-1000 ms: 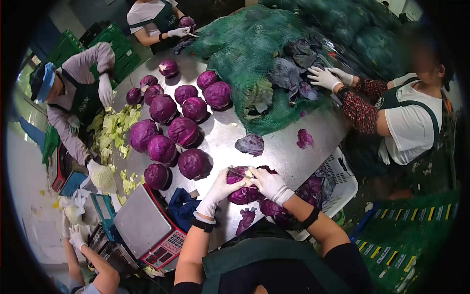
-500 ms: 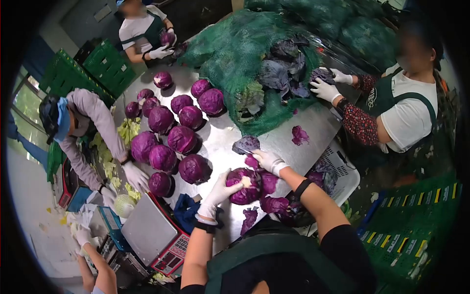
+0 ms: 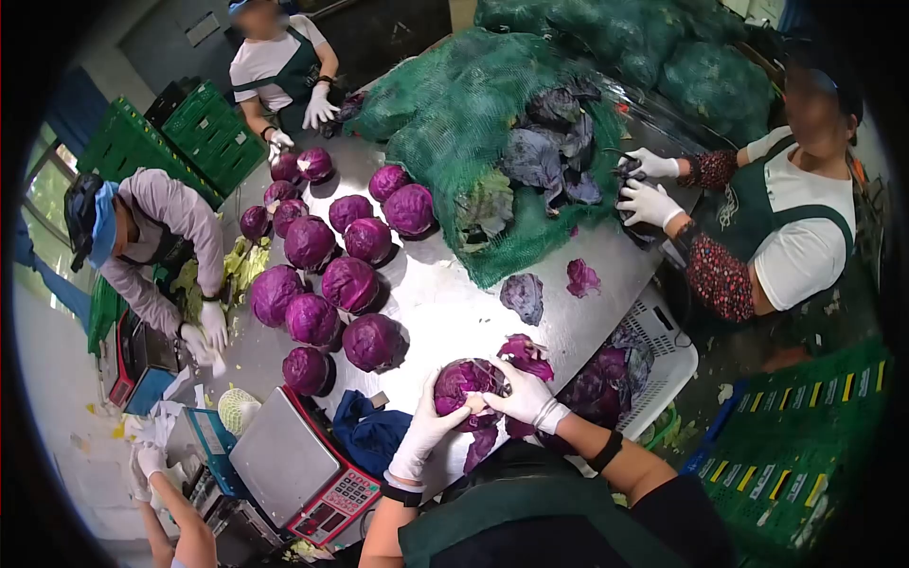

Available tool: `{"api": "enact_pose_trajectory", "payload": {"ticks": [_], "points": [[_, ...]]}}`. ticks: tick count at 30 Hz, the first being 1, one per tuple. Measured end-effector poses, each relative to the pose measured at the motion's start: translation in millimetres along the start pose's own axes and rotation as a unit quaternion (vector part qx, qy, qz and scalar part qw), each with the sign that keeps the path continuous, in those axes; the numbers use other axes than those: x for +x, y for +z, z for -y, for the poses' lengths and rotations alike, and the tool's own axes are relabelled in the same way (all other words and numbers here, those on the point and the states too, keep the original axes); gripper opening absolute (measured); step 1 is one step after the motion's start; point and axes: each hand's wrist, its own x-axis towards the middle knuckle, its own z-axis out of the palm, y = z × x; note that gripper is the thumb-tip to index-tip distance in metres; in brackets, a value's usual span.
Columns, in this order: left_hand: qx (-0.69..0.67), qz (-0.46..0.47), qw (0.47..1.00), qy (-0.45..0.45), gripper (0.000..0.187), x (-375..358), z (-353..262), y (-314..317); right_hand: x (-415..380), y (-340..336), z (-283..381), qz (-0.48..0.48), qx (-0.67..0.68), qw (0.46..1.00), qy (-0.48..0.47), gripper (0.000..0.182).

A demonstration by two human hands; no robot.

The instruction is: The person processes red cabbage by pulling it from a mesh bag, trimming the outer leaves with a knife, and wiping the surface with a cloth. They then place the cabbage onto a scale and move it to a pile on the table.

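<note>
A red cabbage [image 3: 464, 381] sits at the near edge of the steel table [image 3: 445, 303], held between both gloved hands. My left hand [image 3: 434, 421] cups its near left side. My right hand [image 3: 521, 393] grips its right side, fingers over a loose outer leaf [image 3: 525, 352]. Torn purple leaves [image 3: 481, 443] lie under and in front of the head.
Several trimmed red cabbages [image 3: 327, 275] cover the table's left half. A green net sack [image 3: 473, 123] with dark leaves lies at the back. A scale [image 3: 298, 464] and blue cloth [image 3: 365, 431] are near left. A white crate [image 3: 653, 360] of leaves stands right. Three other people work around.
My right hand came back from the loose leaf further out and closed on the cabbage's right side. The cabbage shifted nearer to me. The person on the left pulled their arm back.
</note>
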Motion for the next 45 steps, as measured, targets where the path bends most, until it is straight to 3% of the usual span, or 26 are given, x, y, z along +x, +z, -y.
{"api": "enact_pose_trajectory", "payload": {"ticks": [4,5,7,8,10,11,13,14,15,17,19,21,23,25,26,27,29,31,33,35,37,39,40,41,42,45], "points": [[-0.038,-0.02,0.999,-0.009,0.089,9,6,5,-1,6,-52,-0.029,-0.009,0.999,0.027,0.047],[-0.075,-0.03,0.997,-0.014,0.087,12,3,10,0,4,-70,-0.028,0.063,0.997,0.022,0.044],[-0.04,-0.039,0.998,0.003,0.084,18,3,11,-3,-17,-85,0.028,0.148,0.968,0.199,0.047],[-0.026,-0.014,1.0,0.004,0.084,19,-7,10,-3,-24,-85,0.026,0.146,0.969,0.197,0.047],[0.0,0.05,0.999,0.002,0.088,27,3,-1,-5,-32,-84,0.007,-0.163,0.984,0.073,0.055],[0.001,0.051,0.999,-0.004,0.088,25,2,0,-9,-44,-51,-0.059,-0.134,0.988,-0.055,0.06],[0.047,0.135,0.989,0.031,0.091,32,-13,1,-4,-44,-35,-0.089,-0.11,0.974,-0.177,0.059],[0.258,0.161,0.942,0.143,0.094,38,-26,7,-4,-41,-23,-0.029,-0.13,0.976,-0.173,0.057],[0.261,0.163,0.94,0.145,0.094,39,-31,12,-3,-41,-10,0.029,-0.151,0.973,-0.17,0.056],[0.094,0.126,0.981,0.109,0.094,43,-35,22,1,-50,5,0.068,-0.206,0.969,-0.116,0.052],[0.099,0.108,0.982,0.121,0.092,46,-21,28,2,-57,9,0.116,-0.279,0.947,-0.109,0.053],[0.229,0.065,0.947,0.217,0.096,43,-22,32,2,-56,3,0.124,-0.283,0.944,-0.117,0.055],[0.236,0.045,0.949,0.206,0.099,41,-26,34,2,-49,-9,0.092,-0.276,0.938,-0.191,0.057],[0.176,0.087,0.973,0.122,0.097,40,-31,32,6,-43,-15,0.071,-0.275,0.938,-0.201,0.051],[0.227,0.061,0.954,0.185,0.095,44,-24,30,9,-43,-16,0.045,-0.266,0.939,-0.212,0.043],[0.229,0.06,0.954,0.184,0.095,47,-19,28,12,-43,-16,0.02,-0.258,0.94,-0.222,0.035],[0.176,0.127,0.972,0.095,0.095,50,-17,26,23,-44,-22,-0.037,-0.142,0.975,-0.165,0.014],[0.264,0.081,0.951,0.138,0.096,39,-27,27,45,-47,-42,-0.071,-0.019,0.991,-0.109,0.016],[0.319,0.106,0.929,0.156,0.095,35,-33,25,62,-51,-72,-0.071,-0.018,0.997,0.029,0.017],[0.289,0.126,0.942,0.117,0.094,24,-41,16,68,-61,-102,-0.105,-0.099,0.988,0.052,0.02],[0.329,0.116,0.929,0.124,0.092,13,-38,4,43,-63,-84,-0.086,0.023,0.996,-0.002,0.043],[0.274,0.069,0.954,0.096,0.088,7,-39,7,17,-77,-11,0.191,0.161,0.951,0.182,0.056],[0.187,0.019,0.981,0.043,0.087,5,-48,20,10,-47,-37,0.179,0.098,0.978,0.05,0.059],[0.098,-0.032,0.995,-0.01,0.086,3,-52,34,5,-15,-54,0.075,0.024,0.988,-0.132,0.059],[0.283,-0.096,0.945,0.132,0.084,14,-32,37,6,-18,-38,0.08,-0.02,0.993,-0.089,0.054],[0.331,-0.132,0.921,0.157,0.079,21,-11,45,10,-22,-26,0.062,-0.124,0.99,-0.039,0.042]]}}
